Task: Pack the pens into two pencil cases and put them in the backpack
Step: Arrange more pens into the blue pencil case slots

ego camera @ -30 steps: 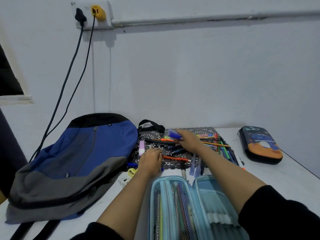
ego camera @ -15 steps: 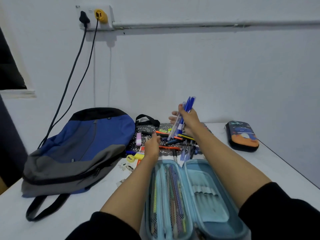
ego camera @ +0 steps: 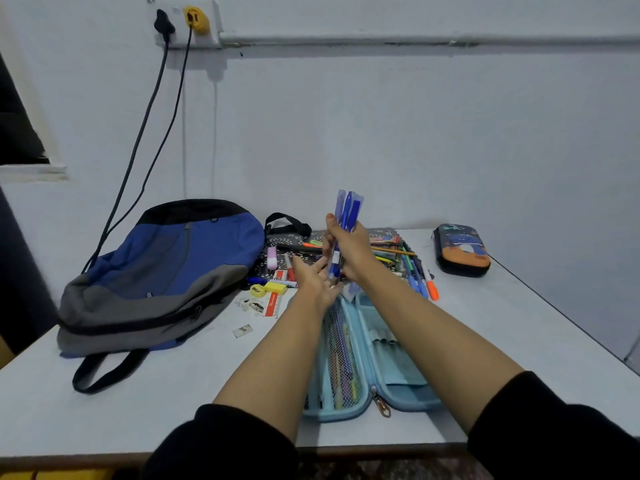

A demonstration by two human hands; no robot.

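Note:
My right hand (ego camera: 349, 249) grips a bundle of blue pens (ego camera: 346, 216), held upright above the far end of the open light-blue pencil case (ego camera: 401, 382). My left hand (ego camera: 313, 280) is just below, fingers spread and touching the lower ends of the bundle. The case lies open in front of me with pens behind its mesh pocket. More loose pens and pencils (ego camera: 398, 258) lie on a dotted black mat behind my hands. A second, dark pencil case (ego camera: 462, 251) with an orange print lies zipped at the far right. The blue and grey backpack (ego camera: 156, 275) lies flat on the left.
Erasers, a yellow sharpener (ego camera: 258, 289) and small scraps lie between the backpack and the open case. Two cables (ego camera: 138, 150) run from a wall socket down behind the backpack. The white table (ego camera: 519, 327) ends at the wall behind and has its right edge near the dark case.
My right hand picked a bundle of blue pens off the pile and raised it upright. My left hand left the mat and came up to the bundle's lower ends.

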